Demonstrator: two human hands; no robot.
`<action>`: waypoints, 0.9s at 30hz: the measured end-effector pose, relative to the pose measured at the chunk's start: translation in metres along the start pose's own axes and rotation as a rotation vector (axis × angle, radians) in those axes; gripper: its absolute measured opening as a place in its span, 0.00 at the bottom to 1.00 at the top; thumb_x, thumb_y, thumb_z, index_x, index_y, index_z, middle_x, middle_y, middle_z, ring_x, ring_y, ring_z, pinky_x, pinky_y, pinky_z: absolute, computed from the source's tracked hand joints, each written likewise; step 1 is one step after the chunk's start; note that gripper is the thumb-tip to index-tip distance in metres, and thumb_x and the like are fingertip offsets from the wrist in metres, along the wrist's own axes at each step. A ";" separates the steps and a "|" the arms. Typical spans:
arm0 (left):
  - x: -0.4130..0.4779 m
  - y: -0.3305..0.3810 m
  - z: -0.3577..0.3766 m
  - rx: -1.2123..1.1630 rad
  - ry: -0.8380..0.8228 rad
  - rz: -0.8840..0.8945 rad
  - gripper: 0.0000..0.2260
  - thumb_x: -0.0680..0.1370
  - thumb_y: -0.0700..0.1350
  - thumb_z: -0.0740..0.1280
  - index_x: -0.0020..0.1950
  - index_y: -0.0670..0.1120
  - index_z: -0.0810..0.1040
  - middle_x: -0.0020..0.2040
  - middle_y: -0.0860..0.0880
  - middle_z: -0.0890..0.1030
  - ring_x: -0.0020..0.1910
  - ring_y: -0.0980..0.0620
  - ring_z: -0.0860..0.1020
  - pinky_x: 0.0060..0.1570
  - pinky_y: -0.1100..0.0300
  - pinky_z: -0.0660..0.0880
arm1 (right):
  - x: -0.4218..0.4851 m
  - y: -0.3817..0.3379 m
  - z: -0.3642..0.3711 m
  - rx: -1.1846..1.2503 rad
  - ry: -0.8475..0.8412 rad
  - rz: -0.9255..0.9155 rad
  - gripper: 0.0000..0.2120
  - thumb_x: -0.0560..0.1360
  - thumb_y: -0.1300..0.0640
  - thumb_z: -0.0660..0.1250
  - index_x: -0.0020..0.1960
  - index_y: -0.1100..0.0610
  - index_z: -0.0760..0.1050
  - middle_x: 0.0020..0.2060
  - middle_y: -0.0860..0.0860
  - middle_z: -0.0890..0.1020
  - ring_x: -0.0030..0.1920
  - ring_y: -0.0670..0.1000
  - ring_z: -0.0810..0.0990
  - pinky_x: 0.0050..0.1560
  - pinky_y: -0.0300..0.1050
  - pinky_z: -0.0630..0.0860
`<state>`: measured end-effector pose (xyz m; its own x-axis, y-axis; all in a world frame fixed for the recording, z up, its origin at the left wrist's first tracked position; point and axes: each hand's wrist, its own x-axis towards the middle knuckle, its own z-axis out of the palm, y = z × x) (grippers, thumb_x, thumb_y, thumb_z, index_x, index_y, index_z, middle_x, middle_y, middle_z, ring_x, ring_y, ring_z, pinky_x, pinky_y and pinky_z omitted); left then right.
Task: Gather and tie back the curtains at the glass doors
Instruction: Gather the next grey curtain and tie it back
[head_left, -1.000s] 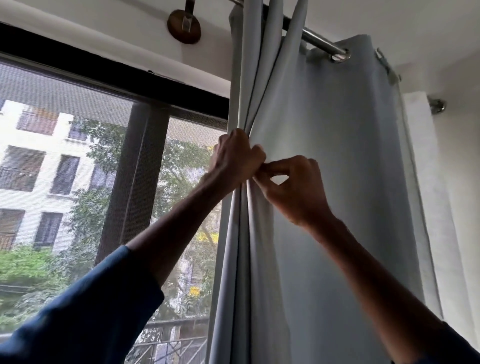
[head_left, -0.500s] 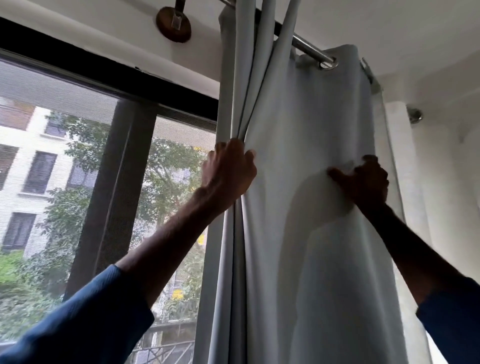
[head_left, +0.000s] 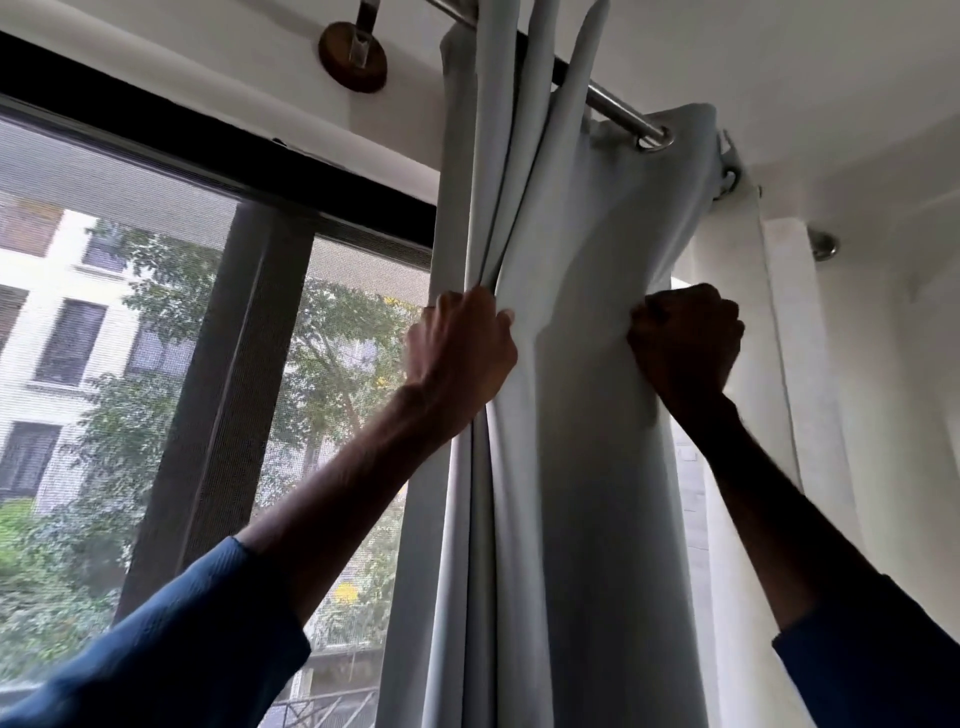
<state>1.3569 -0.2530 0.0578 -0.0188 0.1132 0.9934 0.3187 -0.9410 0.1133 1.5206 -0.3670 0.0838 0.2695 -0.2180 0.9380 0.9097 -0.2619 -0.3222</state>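
A pale grey curtain hangs from a metal rod at the right side of the glass door. Its left part is bunched into narrow folds; the right part still hangs as a flat panel. My left hand grips the bunched folds at about head height. My right hand is a fist gripping the curtain's right edge, pulling the fabric in from the wall side. Both arms reach up in blue sleeves.
A dark door frame post stands left of the curtain, with mesh screen and trees outside. A round wooden rod bracket sits on the wall above. A white wall and a small metal knob are at the right.
My right hand left my left hand, went right across the flat panel and closed on the curtain's right edge, drawing it leftward. My left hand kept its grip on the folds.
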 end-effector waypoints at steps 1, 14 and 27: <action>-0.001 0.001 0.000 0.008 0.005 0.006 0.11 0.81 0.51 0.63 0.47 0.44 0.77 0.48 0.40 0.82 0.48 0.38 0.80 0.40 0.55 0.67 | -0.001 -0.004 0.000 0.003 0.005 -0.019 0.09 0.73 0.59 0.67 0.40 0.63 0.83 0.40 0.63 0.82 0.45 0.68 0.80 0.43 0.48 0.69; 0.006 -0.011 -0.006 -0.011 0.046 -0.001 0.15 0.79 0.53 0.62 0.44 0.42 0.78 0.45 0.34 0.81 0.47 0.30 0.78 0.35 0.52 0.64 | -0.037 -0.110 0.022 0.285 -0.010 -0.223 0.10 0.75 0.57 0.67 0.34 0.53 0.77 0.31 0.53 0.77 0.39 0.57 0.78 0.40 0.49 0.68; -0.013 -0.018 -0.001 -0.108 -0.071 0.047 0.21 0.78 0.60 0.62 0.29 0.50 0.67 0.28 0.50 0.67 0.38 0.35 0.76 0.38 0.51 0.73 | -0.079 -0.068 0.013 0.484 -0.034 -0.019 0.06 0.71 0.52 0.72 0.44 0.54 0.85 0.39 0.49 0.87 0.41 0.47 0.85 0.45 0.42 0.78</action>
<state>1.3502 -0.2379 0.0431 0.0621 0.0867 0.9943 0.2137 -0.9743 0.0716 1.4410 -0.3200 0.0332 0.2545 -0.1844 0.9493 0.9548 0.2039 -0.2163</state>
